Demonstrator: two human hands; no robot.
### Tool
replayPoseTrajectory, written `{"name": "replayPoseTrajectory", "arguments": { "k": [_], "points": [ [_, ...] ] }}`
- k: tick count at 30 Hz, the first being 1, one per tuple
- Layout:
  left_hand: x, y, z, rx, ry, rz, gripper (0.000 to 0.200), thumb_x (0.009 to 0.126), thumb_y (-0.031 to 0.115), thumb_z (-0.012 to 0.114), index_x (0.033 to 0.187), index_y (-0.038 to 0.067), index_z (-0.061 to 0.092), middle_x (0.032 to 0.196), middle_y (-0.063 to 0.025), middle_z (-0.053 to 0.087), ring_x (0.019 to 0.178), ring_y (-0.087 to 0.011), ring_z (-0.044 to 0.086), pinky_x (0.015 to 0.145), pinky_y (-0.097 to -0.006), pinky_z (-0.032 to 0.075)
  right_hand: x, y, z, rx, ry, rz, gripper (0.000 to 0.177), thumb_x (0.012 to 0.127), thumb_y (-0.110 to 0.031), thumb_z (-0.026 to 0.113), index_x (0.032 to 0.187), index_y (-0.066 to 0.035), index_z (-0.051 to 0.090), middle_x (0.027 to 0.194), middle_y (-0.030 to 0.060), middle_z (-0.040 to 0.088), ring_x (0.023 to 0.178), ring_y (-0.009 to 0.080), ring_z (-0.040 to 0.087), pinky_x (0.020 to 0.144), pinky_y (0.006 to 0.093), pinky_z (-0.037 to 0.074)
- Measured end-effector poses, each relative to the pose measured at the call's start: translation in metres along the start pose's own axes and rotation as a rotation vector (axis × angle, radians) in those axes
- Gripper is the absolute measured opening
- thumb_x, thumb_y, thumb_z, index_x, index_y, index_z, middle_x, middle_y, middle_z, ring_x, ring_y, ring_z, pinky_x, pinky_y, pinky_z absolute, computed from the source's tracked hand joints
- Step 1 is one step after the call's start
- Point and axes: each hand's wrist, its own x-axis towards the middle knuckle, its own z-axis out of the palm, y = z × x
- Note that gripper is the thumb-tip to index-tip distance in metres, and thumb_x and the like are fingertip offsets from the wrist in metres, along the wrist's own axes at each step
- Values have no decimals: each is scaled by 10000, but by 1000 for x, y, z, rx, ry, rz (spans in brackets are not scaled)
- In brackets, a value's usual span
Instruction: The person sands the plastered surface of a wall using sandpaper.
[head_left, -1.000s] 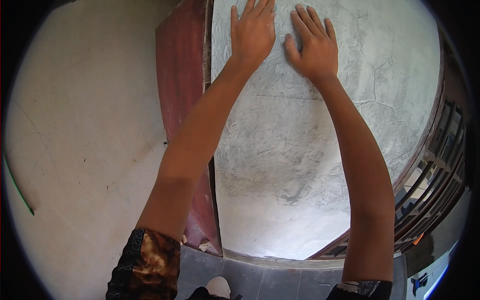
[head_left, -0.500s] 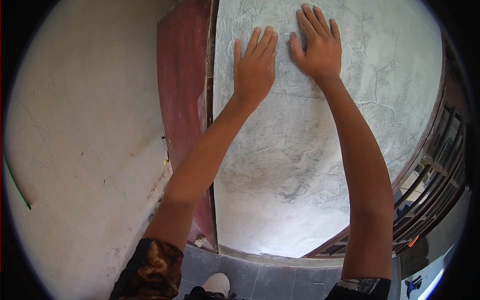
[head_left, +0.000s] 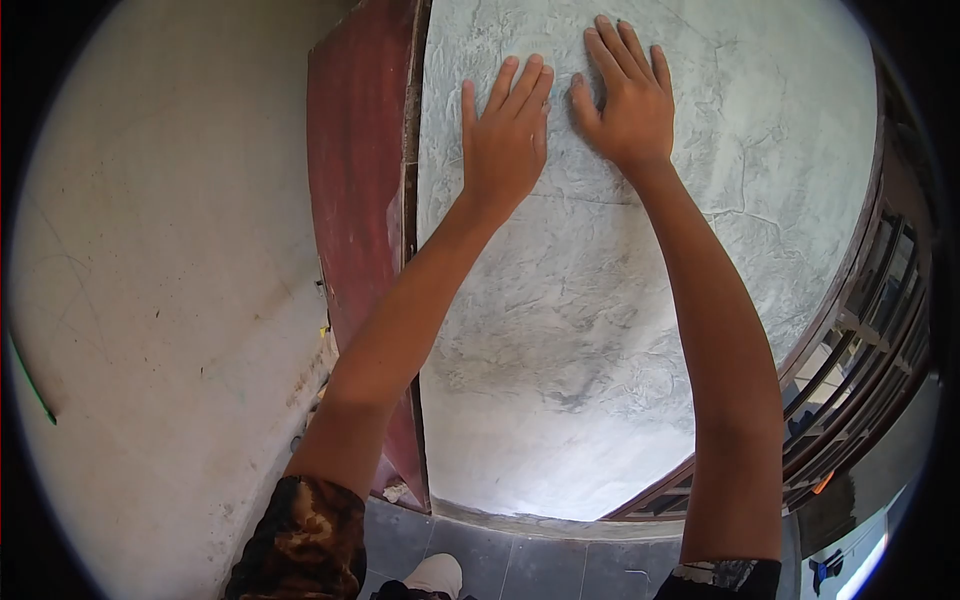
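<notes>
Both arms reach forward onto a pale grey-green plastered panel [head_left: 560,310] with a rough, creased surface and thin cracks. My left hand [head_left: 505,135] lies flat on its upper left part, fingers stretched and slightly apart. To the right and a little higher, my right hand [head_left: 632,105] rests on the same surface with its fingers spread and the thumb pointing out to the left. Neither hand holds anything. A dark edge strip and a dark red board [head_left: 360,160] border the panel on the left.
A plain beige wall [head_left: 160,280] fills the left side, with a green strip [head_left: 35,380] near its edge. On the right are dark slatted bars [head_left: 850,390]. Grey floor tiles [head_left: 545,570] and a light-coloured shoe [head_left: 437,573] show at the bottom.
The view has shifted slightly, so the panel and board appear a little further left. Both hands stay flat on the panel; the right appears slightly lower in view.
</notes>
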Motion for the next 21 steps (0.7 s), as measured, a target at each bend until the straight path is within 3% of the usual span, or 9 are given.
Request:
{"name": "replayPoseTrajectory", "arguments": {
  "k": [2,5,10,13,14,16,18,21],
  "points": [
    [57,-10,9,5,82,39,423,1018,139,590,1440,129,606,1526,-43,564,1466,-270,451,1156,-635,318,2,-1,-1,-9,6,4,523,926,-283,626,1420,-112,621,1548,58,546,1480,256,446,1231,530,282],
    [80,-15,16,-5,152,54,371,991,140,623,1359,98,654,1453,-24,614,1426,-258,483,1151,-623,337,1,-1,-1,-12,3,13,524,925,-287,628,1421,-116,621,1547,57,547,1479,255,447,1232,526,282],
    [-20,-6,-13,-53,-32,-7,409,1028,139,570,1434,113,608,1537,-40,554,1478,-275,439,1168,-644,299,-3,-1,0,-7,5,6,525,927,-290,626,1423,-120,620,1547,57,547,1477,253,449,1235,524,278],
    [40,-22,1,-54,17,61,437,1030,121,556,1466,116,581,1572,-47,517,1497,-277,417,1169,-645,293,1,0,1,-21,10,5,523,927,-292,625,1421,-120,622,1543,58,550,1474,254,452,1235,524,280],
    [66,-25,6,-27,60,75,406,1000,143,615,1404,102,629,1516,-32,572,1467,-265,447,1174,-641,302,0,-1,0,-25,11,5,523,926,-290,626,1420,-119,623,1541,59,553,1473,256,455,1234,525,282],
    [75,-26,10,-54,95,93,403,999,143,618,1400,105,633,1517,-29,572,1470,-261,444,1175,-639,302,0,-1,0,-35,10,10,523,925,-289,627,1419,-118,624,1539,60,555,1471,257,458,1232,526,284],
    [53,-21,7,-72,128,89,400,998,143,621,1396,108,638,1518,-27,572,1474,-257,441,1176,-638,301,1,-1,0,-22,5,4,523,925,-289,627,1419,-119,625,1539,62,555,1471,259,458,1233,527,283],
    [-15,-12,-9,-56,-18,-4,443,1020,108,574,1461,143,591,1565,-24,530,1496,-267,420,1169,-644,293,0,0,1,-14,14,-5,527,925,-288,626,1425,-120,621,1541,63,553,1473,259,455,1234,526,280]
  ]
}}
